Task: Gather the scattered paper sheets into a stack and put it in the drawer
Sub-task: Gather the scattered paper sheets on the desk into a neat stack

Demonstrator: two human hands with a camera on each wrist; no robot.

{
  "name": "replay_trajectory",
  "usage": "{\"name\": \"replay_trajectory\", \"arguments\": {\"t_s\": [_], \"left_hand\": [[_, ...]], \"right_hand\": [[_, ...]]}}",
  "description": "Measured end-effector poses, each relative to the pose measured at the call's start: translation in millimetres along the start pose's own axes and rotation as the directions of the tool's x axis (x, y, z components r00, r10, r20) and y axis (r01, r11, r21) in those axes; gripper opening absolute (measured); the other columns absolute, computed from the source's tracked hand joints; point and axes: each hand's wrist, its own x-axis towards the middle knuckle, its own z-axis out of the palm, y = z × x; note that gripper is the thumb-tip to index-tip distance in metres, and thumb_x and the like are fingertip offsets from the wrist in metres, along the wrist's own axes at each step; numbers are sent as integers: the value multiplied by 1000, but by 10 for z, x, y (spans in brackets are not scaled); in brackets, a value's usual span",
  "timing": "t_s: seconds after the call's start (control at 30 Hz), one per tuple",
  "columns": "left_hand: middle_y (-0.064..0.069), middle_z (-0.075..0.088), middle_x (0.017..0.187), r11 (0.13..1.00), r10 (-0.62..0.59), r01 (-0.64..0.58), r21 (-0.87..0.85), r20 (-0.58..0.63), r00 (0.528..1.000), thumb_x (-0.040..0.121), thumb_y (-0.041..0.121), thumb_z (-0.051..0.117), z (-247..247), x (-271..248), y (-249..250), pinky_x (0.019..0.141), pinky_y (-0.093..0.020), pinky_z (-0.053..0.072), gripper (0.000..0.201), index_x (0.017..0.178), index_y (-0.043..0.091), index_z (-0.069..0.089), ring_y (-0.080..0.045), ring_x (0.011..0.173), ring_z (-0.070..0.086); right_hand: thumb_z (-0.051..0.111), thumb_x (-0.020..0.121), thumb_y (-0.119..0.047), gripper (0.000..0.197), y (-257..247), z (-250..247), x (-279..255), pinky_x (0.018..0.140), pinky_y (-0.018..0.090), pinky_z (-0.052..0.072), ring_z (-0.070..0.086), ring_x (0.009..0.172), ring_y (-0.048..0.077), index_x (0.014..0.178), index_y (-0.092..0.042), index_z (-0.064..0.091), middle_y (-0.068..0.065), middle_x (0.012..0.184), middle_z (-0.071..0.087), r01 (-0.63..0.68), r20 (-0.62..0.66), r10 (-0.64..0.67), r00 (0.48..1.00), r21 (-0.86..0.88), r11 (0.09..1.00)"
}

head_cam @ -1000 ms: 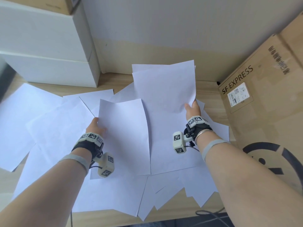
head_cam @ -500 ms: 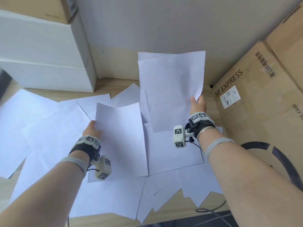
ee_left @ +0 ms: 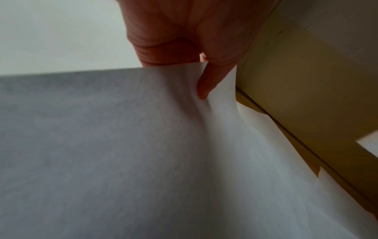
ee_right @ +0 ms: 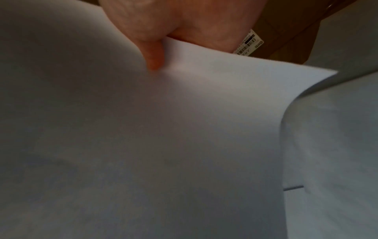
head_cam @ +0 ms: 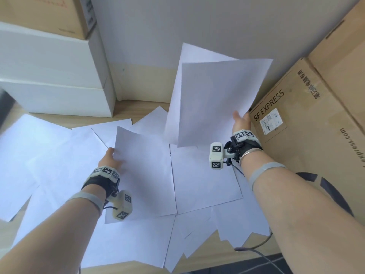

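Note:
Several white paper sheets [head_cam: 49,155] lie scattered and overlapping on the wooden desk [head_cam: 142,104]. My left hand [head_cam: 110,161] pinches the left edge of one sheet [head_cam: 142,175] held just above the others; in the left wrist view its thumb [ee_left: 206,84] presses on that sheet [ee_left: 122,145]. My right hand [head_cam: 242,120] grips two overlapping sheets [head_cam: 215,99] by their right edge and holds them up, tilted toward the wall. The right wrist view has the thumb [ee_right: 153,55] on top of the paper [ee_right: 163,129]. No drawer is in view.
A white box stack [head_cam: 53,76] stands at the back left with a cardboard box [head_cam: 49,14] on top. Large cardboard boxes [head_cam: 308,119] marked SF EXPRESS stand close on the right. A grey wall [head_cam: 197,26] is behind. A cable [head_cam: 254,248] hangs at the desk's front edge.
My right hand has lifted its sheets off the desk, up and to the right toward the cardboard box. The left hand has kept its sheet and hardly moved.

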Motion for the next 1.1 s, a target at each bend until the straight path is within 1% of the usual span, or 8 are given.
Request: {"name": "replay_trajectory", "arguments": {"t_s": [0.17, 0.37, 0.47, 0.6, 0.67, 0.77, 0.97, 1.1], "left_hand": [[-16, 56, 89, 1000, -8, 9, -27, 12, 1000, 86, 8, 52, 5, 3, -11, 80, -43, 52, 35, 120, 14, 45, -34, 80, 59], [-19, 58, 100, 999, -15, 16, -43, 30, 999, 87, 6, 51, 47, 7, -38, 76, -35, 45, 41, 127, 14, 44, -32, 86, 56], [-25, 59, 117, 999, -2, 4, -53, 47, 999, 88, 5, 51, 75, 11, -61, 81, -37, 44, 44, 130, 9, 42, -38, 99, 59], [-25, 58, 117, 998, -11, 15, -68, 63, 998, 91, 7, 44, 124, 22, -88, 79, -36, 42, 41, 131, 8, 40, -31, 88, 52], [-24, 57, 115, 997, -14, 19, -71, 70, 997, 93, 9, 43, 149, 23, -87, 81, -37, 41, 40, 132, 5, 39, -34, 95, 55], [-23, 55, 128, 994, -16, 23, -111, 60, 998, 94, 15, 48, 176, 28, -79, 91, -38, 41, 41, 132, 2, 40, -38, 114, 55], [-20, 56, 129, 984, -25, 41, -174, 92, 995, 85, 8, 62, 164, 37, -82, 93, -40, 43, 52, 131, 2, 41, -35, 116, 55], [-19, 59, 124, 987, -15, 26, -156, 74, 997, 81, 2, 62, 85, 69, -89, 94, -43, 45, 48, 126, 5, 47, -35, 112, 57]], "right_hand": [[37, 92, 1, 41, 146, 178, -108, 91, 28, 40, 54, 118, 31, 130, -6, 48, 16, 128, 57, 39, 154, 13, 988, -328, 944], [37, 93, -5, 36, 544, 406, -275, 80, 32, 39, 57, 110, 34, 127, -8, 49, 18, 124, 59, 53, 307, 226, 924, -692, 720], [42, 92, -9, 34, 748, 521, -386, 84, 32, 42, 58, 109, 33, 125, -11, 51, 16, 123, 60, 89, 366, 295, 882, -746, 660], [44, 92, -11, 33, 921, 694, -550, 90, 33, 46, 60, 107, 33, 125, -12, 50, 14, 122, 61, 99, 394, 355, 848, -776, 623], [48, 90, -14, 37, 970, 792, -622, 94, 36, 47, 59, 109, 33, 126, -12, 45, 12, 123, 60, 118, 416, 396, 819, -797, 593], [51, 88, -18, 41, 1035, 957, -746, 99, 38, 45, 56, 115, 32, 128, -12, 42, 11, 128, 56, 187, 459, 460, 760, -833, 520], [50, 93, -28, 47, 1081, 1177, -835, 104, 35, 40, 49, 127, 30, 136, -9, 40, 12, 140, 48, 353, 555, 499, 665, -823, 445], [48, 95, -29, 19, 1024, 1096, -627, 85, 30, 42, 54, 102, 27, 97, -12, 55, 10, 102, 59, 427, 589, 435, 682, -802, 416]]}}
